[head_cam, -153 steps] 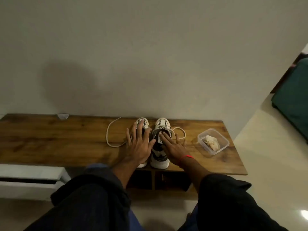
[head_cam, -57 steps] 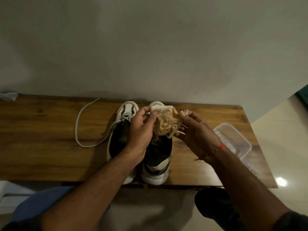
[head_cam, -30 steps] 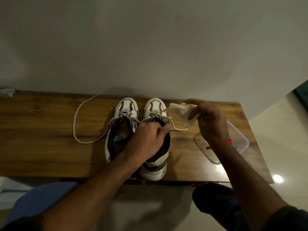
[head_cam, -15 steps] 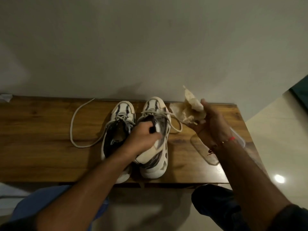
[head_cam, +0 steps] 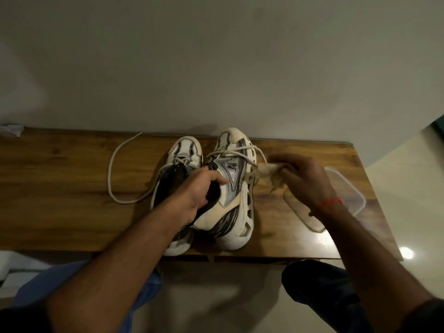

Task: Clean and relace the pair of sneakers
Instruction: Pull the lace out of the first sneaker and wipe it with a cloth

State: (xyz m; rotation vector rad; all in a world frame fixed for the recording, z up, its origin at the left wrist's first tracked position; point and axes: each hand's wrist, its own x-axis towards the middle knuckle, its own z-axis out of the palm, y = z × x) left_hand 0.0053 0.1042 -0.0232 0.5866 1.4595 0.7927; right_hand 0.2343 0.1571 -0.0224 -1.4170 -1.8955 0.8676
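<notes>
Sneakers stood side by side on a wooden bench [head_cam: 60,188] against a plain wall [head_cam: 216,68], toes pointed at the wall. The left sneaker [head_cam: 185,155] sat flat on its sole. The right sneaker [head_cam: 236,188] was tipped onto its inner edge, leaning toward the left one, so that its outer side panel and cut-out sole faced up.

The left hand [head_cam: 199,191] reached in from the lower left with the forearm extended diagonally. Its fingers were curled over the collar of the right sneaker and into the opening, gripping the shoe and holding it in the tilted position.

The right hand [head_cam: 300,181] came in from the lower right, wrist bent, with a red thread [head_cam: 332,203] around the wrist. Its fingers were closed on a bunched beige cloth [head_cam: 266,170], and the cloth's free end touched the outer edge of the right sneaker near the laces. The hand was slightly blurred.

A loose white shoelace [head_cam: 113,164] trailed from the left sneaker in a wide loop across the bench. A clear plastic container [head_cam: 348,188] rested on the bench just behind the right hand, partly hidden by the wrist. A crumpled white scrap [head_cam: 10,131] lay at the far left corner of the bench.
</notes>
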